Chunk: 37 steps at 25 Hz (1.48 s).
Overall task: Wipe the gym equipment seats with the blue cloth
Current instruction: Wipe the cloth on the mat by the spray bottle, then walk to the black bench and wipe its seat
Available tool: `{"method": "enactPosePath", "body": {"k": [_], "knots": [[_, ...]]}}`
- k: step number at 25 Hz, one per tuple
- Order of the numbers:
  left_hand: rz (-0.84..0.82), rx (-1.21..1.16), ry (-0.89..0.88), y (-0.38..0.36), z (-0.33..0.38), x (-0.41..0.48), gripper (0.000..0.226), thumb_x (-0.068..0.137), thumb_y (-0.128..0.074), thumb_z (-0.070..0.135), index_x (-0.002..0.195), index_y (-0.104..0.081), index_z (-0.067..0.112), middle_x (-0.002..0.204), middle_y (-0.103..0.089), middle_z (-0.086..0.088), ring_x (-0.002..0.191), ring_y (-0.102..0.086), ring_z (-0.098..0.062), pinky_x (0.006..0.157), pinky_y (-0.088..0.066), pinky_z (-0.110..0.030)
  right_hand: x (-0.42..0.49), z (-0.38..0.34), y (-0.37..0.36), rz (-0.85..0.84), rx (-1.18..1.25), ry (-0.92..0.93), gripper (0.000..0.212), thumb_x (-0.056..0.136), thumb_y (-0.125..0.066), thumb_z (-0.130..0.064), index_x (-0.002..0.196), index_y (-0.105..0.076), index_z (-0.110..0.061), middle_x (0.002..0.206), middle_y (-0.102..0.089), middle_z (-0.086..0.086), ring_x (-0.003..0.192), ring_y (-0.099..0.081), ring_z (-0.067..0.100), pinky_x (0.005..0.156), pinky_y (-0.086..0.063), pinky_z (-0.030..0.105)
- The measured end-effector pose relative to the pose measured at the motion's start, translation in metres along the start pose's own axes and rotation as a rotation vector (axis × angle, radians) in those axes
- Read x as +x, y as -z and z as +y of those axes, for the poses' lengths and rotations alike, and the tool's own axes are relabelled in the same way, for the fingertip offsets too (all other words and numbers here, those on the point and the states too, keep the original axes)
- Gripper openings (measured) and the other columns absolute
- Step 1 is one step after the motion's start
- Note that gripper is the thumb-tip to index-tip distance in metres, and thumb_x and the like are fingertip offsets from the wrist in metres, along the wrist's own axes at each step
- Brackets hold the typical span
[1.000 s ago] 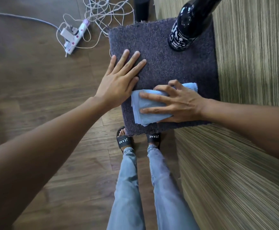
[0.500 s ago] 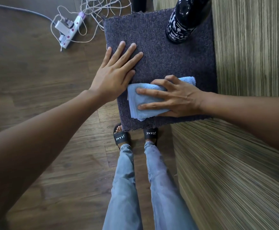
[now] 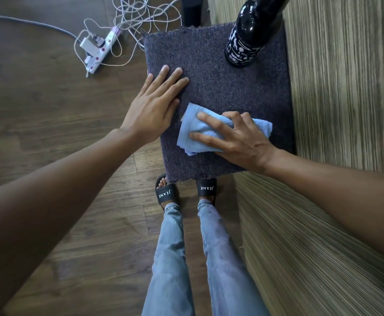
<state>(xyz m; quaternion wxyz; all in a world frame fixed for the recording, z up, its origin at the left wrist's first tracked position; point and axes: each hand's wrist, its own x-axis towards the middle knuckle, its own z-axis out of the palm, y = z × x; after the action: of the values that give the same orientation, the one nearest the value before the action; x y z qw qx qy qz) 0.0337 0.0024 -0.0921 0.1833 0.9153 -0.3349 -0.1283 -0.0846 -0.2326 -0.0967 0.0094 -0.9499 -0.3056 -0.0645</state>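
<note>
Palm flat, L hand [image 3: 151, 110] on fuzzy purple seat pad [image 3: 220, 83]; R hand [image 3: 239, 140], fingers [image 3: 211, 119] spread, presses folded blue cloth [image 3: 200, 130]. Black slides [image 3: 166, 193]: "JEANE".

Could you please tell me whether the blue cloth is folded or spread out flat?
Folded. The cloth shows stacked layered edges at its left end and lies as a compact pad under the right hand.
</note>
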Motion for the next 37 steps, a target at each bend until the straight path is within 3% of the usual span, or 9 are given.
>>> {"method": "enactPosePath", "body": {"k": [3,8,11,18,23,30,37], "knots": [[-0.010,-0.029,0.068,0.006,0.003,-0.009,0.047,0.104,-0.034,0.026,0.151,-0.031,0.020,0.160,-0.023,0.001,0.150,-0.010,-0.021,0.122,-0.010,-0.041,0.006,-0.003,0.005,-0.016,-0.008,-0.051,0.050,0.098,-0.043,-0.012,0.140,-0.045,-0.040,0.146,-0.048,0.003,0.091,-0.057,0.033,0.062,-0.045,0.040],[0.016,-0.007,0.226,0.055,0.003,-0.037,0.047,0.105,-0.035,0.026,0.151,-0.031,0.021,0.159,-0.027,0.001,0.150,-0.014,-0.022,0.122,-0.011,-0.044,0.042,-0.007,0.048,-0.013,0.084,-0.293,0.057,0.089,-0.057,-0.010,0.139,-0.048,-0.037,0.146,-0.047,0.005,0.086,-0.054,0.034,0.063,-0.045,0.041],[0.080,0.034,0.335,0.113,0.004,-0.057,0.047,0.102,-0.041,0.025,0.148,-0.036,0.020,0.157,-0.031,-0.001,0.148,-0.021,-0.023,0.121,-0.013,-0.046,0.084,-0.007,0.103,-0.035,0.152,-0.367,0.064,0.086,-0.062,-0.008,0.140,-0.045,-0.038,0.150,-0.042,0.004,0.089,-0.051,0.036,0.068,-0.045,0.043],[0.230,0.032,0.578,0.241,-0.016,-0.099,0.048,0.098,-0.047,0.025,0.145,-0.040,0.017,0.153,-0.038,-0.006,0.144,-0.030,-0.028,0.118,-0.020,-0.052,0.224,-0.036,0.215,-0.114,0.247,-0.484,0.060,0.093,-0.047,-0.013,0.146,-0.034,-0.039,0.158,-0.023,-0.003,0.102,-0.042,0.036,0.089,-0.041,0.048],[0.265,0.041,0.630,0.319,-0.086,-0.126,0.050,0.098,-0.045,0.033,0.147,-0.036,0.022,0.155,-0.035,-0.002,0.146,-0.026,-0.025,0.118,-0.017,-0.049,0.342,-0.080,0.241,-0.117,0.261,-0.464,0.057,0.095,-0.047,-0.020,0.145,-0.031,-0.040,0.157,-0.021,-0.004,0.108,-0.041,0.036,0.090,-0.037,0.047],[0.288,0.064,0.669,0.426,-0.217,-0.155,0.052,0.099,-0.044,0.037,0.148,-0.034,0.023,0.156,-0.034,-0.002,0.146,-0.025,-0.024,0.120,-0.014,-0.049,0.499,-0.133,0.247,-0.052,0.310,-0.479,0.048,0.096,-0.045,-0.025,0.139,-0.035,-0.042,0.152,-0.028,-0.007,0.101,-0.043,0.038,0.088,-0.040,0.048],[0.305,0.102,0.660,0.500,-0.345,-0.084,0.051,0.100,-0.043,0.035,0.148,-0.034,0.022,0.154,-0.037,-0.002,0.144,-0.029,-0.027,0.119,-0.016,-0.049,0.646,-0.105,0.224,-0.035,0.320,-0.537,0.042,0.098,-0.043,-0.036,0.139,-0.035,-0.042,0.151,-0.028,-0.008,0.100,-0.042,0.034,0.085,-0.040,0.047]]}}
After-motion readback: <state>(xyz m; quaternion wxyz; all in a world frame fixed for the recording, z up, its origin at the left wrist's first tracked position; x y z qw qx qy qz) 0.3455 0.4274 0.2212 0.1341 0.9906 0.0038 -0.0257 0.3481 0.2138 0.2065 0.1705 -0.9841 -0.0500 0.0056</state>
